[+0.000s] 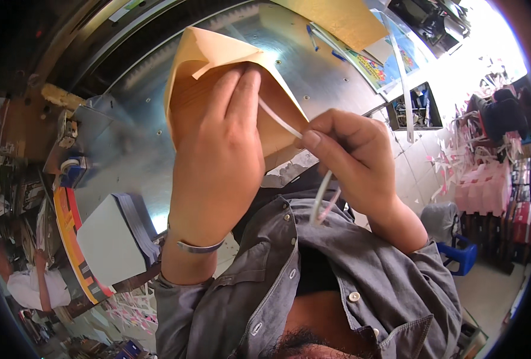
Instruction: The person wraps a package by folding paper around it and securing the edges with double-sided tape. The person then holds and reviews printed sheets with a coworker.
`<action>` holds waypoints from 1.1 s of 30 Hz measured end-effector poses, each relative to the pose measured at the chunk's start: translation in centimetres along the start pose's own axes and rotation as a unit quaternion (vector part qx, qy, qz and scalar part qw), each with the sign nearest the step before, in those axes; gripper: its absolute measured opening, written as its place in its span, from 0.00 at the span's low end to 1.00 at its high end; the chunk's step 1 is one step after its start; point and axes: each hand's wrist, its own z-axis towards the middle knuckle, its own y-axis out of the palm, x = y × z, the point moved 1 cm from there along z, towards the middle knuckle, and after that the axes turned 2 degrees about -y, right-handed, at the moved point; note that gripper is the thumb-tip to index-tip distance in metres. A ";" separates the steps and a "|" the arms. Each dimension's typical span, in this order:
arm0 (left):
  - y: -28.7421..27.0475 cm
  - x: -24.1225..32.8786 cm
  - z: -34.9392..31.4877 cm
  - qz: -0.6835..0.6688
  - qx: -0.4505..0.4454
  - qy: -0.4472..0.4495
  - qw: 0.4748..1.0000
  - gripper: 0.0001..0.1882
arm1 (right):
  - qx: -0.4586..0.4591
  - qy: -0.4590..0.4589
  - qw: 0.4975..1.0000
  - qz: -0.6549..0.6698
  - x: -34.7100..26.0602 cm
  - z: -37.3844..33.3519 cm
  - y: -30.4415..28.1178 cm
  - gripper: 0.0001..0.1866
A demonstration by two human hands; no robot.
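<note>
A tan paper bag point(277, 134) hangs tilted over the metal table, its mouth facing me and one pointed flap folded at the top. My left hand point(220, 131) reaches into the mouth with its fingers together; its thumb and the surface under the fingertips are hidden. A white cord point(280, 122) runs from beside those fingers to my right hand point(355, 158), which pinches it between thumb and forefinger just outside the bag's right edge. The cord's loose end point(320, 200) dangles below my right hand, blurred, in front of my grey shirt.
The metal table point(140, 155) carries a stack of white sheets point(113, 239) at left, a tape roll point(73, 170), and pens point(312, 37) beside printed sheets at the back. A tool box point(418, 107) stands right. A blue stool point(459, 254) and another person point(38, 287) are farther off.
</note>
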 end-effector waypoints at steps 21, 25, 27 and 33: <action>-0.8 0.6 -3.7 -0.029 -0.034 -0.050 0.998 0.17 | 0.019 -0.157 0.948 -0.276 0.3 1.4 1.7 0.08; -0.3 0.3 -3.7 -0.026 -0.016 -0.015 0.999 0.19 | 0.042 -0.144 0.914 -0.376 -0.4 1.2 1.7 0.06; -0.3 0.4 -3.7 -0.025 -0.012 -0.010 1.000 0.20 | 0.040 -0.143 0.914 -0.378 -0.5 1.3 1.6 0.06; -0.1 0.3 -3.7 0.001 -0.028 -0.025 0.999 0.22 | -0.024 -0.031 0.985 -0.168 -0.3 1.3 0.7 0.09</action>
